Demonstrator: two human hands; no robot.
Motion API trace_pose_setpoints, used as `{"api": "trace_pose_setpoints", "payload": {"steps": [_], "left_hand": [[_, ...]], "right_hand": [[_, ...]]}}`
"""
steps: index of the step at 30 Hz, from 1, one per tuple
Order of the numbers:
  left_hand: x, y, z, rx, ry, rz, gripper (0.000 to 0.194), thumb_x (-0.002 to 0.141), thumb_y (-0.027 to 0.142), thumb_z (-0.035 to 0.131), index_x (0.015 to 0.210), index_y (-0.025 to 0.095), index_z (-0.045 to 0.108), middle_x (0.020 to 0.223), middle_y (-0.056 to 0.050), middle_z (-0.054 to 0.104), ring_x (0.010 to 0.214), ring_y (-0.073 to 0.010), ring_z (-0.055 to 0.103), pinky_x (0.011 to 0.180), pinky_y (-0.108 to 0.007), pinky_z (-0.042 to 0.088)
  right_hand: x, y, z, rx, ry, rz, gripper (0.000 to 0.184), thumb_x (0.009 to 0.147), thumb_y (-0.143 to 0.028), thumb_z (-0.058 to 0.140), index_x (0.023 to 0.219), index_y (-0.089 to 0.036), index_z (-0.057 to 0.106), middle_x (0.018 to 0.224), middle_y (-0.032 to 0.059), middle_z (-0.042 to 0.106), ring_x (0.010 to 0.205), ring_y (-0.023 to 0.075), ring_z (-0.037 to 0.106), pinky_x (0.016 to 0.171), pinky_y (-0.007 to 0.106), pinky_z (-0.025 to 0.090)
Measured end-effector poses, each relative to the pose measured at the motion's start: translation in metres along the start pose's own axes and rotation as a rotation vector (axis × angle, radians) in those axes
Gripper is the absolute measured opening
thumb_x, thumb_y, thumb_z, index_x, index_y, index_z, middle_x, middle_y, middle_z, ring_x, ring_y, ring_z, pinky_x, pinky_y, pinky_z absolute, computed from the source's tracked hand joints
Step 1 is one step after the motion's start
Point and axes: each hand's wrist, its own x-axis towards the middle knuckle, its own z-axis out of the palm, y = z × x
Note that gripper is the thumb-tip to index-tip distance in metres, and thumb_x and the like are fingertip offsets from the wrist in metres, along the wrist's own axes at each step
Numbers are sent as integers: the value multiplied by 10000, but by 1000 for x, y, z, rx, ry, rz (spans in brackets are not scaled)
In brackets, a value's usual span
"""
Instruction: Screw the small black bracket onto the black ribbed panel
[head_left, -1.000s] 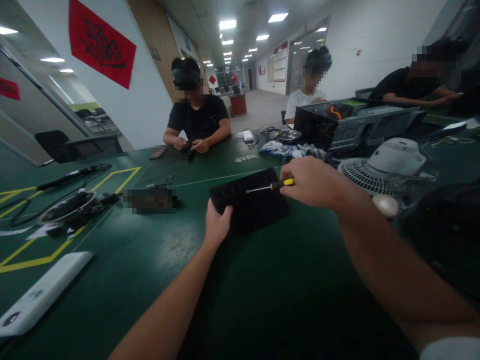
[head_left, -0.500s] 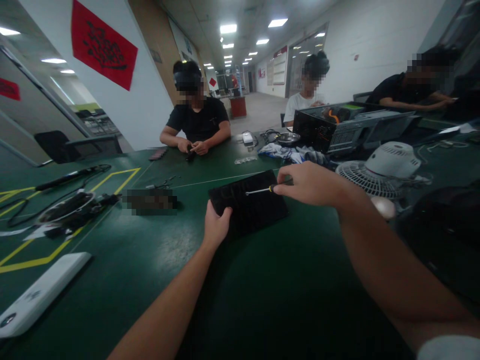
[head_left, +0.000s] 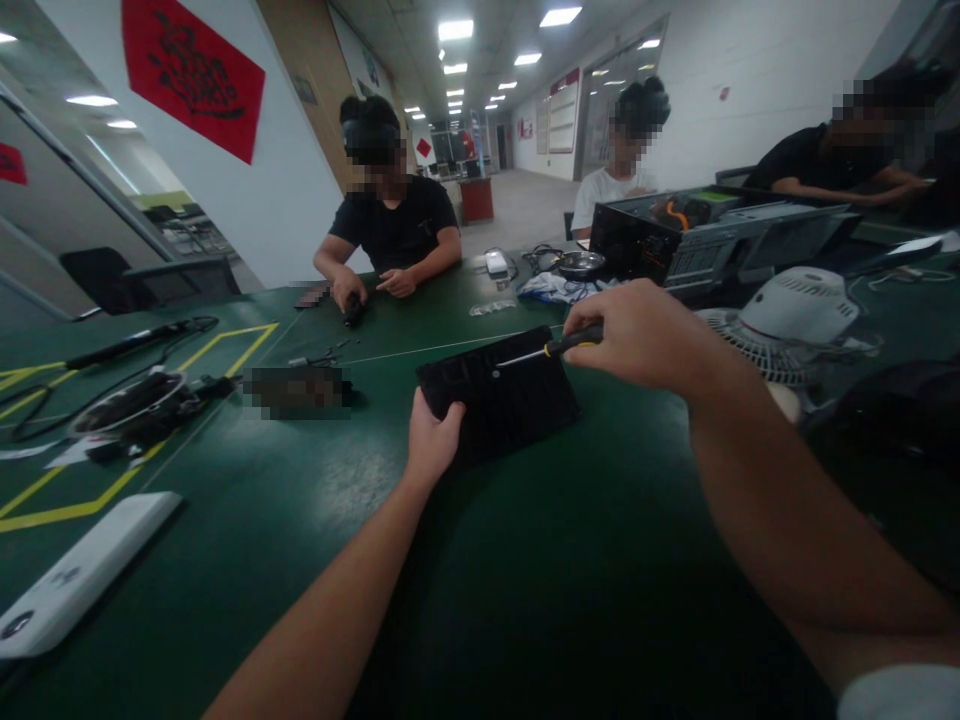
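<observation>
A flat black rectangular panel (head_left: 517,400) lies tilted in front of me, over the green table. Its left edge is in the grip of my left hand (head_left: 436,432), thumb on top and the other fingers mostly hidden beneath. My right hand (head_left: 637,335) is closed around the dark handle of a screwdriver (head_left: 555,347) with a yellow band. The metal shaft points left, and its tip is close to a small round silvery spot, perhaps a screw (head_left: 496,374), on the panel. Whether tip and spot touch I cannot tell.
A white long device (head_left: 90,570) lies at left, near cables and dark parts (head_left: 142,410). On the right stand a white fan-like part (head_left: 799,310) and an open computer case (head_left: 660,240). Across the green table (head_left: 360,600) a person (head_left: 394,225) handles a dark object; two others sit right.
My right hand has lifted slightly, and the screwdriver now slants more, showing more of its handle. The person opposite has moved one hand and the dark object left.
</observation>
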Motion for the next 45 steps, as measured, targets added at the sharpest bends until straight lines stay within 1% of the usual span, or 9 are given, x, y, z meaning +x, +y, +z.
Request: {"api": "trace_pose_setpoints", "payload": {"steps": [5, 11, 16, 24, 28, 34, 40, 43, 45], "left_hand": [[0, 2, 0, -8, -4, -6, 381, 819, 257, 693, 1193, 210, 635, 1119, -75, 729, 1056, -280, 710, 982, -446, 573], [1, 0, 1, 3, 14, 1, 377, 799, 256, 697, 1166, 204, 629, 1090, -66, 718, 1047, -273, 700, 991, -439, 565], [1, -1, 0, 10, 15, 13, 358, 798, 267, 695, 1144, 206, 629, 1084, -59, 714, 1024, -265, 695, 958, -425, 564], [0, 0, -1, 11, 20, 9, 357, 812, 262, 698, 1160, 206, 640, 1073, -62, 724, 994, -266, 704, 922, -416, 572], [0, 0, 0, -21, 8, 7, 374, 813, 246, 693, 1181, 205, 637, 1093, -68, 732, 1017, -269, 712, 944, -422, 574], [0, 0, 0, -5, 21, 9, 374, 809, 252, 703, 1174, 201, 640, 1105, -73, 732, 1041, -277, 713, 963, -432, 577], [1, -3, 0, -13, 17, 17, 394, 814, 256, 706, 1198, 199, 637, 1124, -78, 733, 1058, -279, 713, 987, -446, 571], [2, -5, -1, -5, 19, 10, 400, 818, 258, 704, 1207, 202, 632, 1109, -73, 735, 1034, -274, 715, 962, -440, 574], [2, -6, -1, 5, 18, 7, 384, 821, 259, 701, 1196, 205, 635, 1095, -68, 735, 1019, -271, 715, 945, -432, 576]], "right_hand": [[1, -4, 1, -20, -8, -16, 295, 812, -344, 725, 1052, -236, 860, 977, 103, 802, 977, 323, 730, 877, 447, 525], [1, -7, 4, -67, 26, 12, 273, 807, -343, 736, 1030, -261, 870, 964, 83, 806, 961, 315, 725, 811, 424, 525], [2, -6, 6, -71, 22, -2, 278, 802, -313, 728, 1033, -251, 871, 985, 91, 814, 972, 317, 735, 834, 431, 533], [0, -13, 6, -96, -15, 55, 269, 825, -374, 690, 986, -252, 869, 958, 97, 815, 945, 319, 734, 789, 427, 528], [-3, -15, 5, -166, -58, 102, 336, 855, -444, 664, 1043, -255, 868, 1017, 119, 815, 989, 343, 726, 782, 438, 532], [-3, -16, 4, -250, -160, 154, 413, 922, -501, 584, 1100, -242, 852, 1093, 158, 805, 1047, 379, 729, 839, 497, 542], [-1, -15, 5, -255, -276, 166, 497, 998, -537, 478, 1183, -216, 810, 1218, 190, 781, 1121, 406, 718, 890, 536, 535], [0, -13, 6, -228, -305, 144, 518, 1008, -555, 453, 1151, -195, 796, 1196, 199, 780, 1101, 398, 720, 859, 500, 524], [-1, -9, 5, -196, -308, 109, 455, 952, -570, 554, 1116, -212, 780, 1125, 168, 787, 1038, 370, 724, 799, 447, 505]]}}
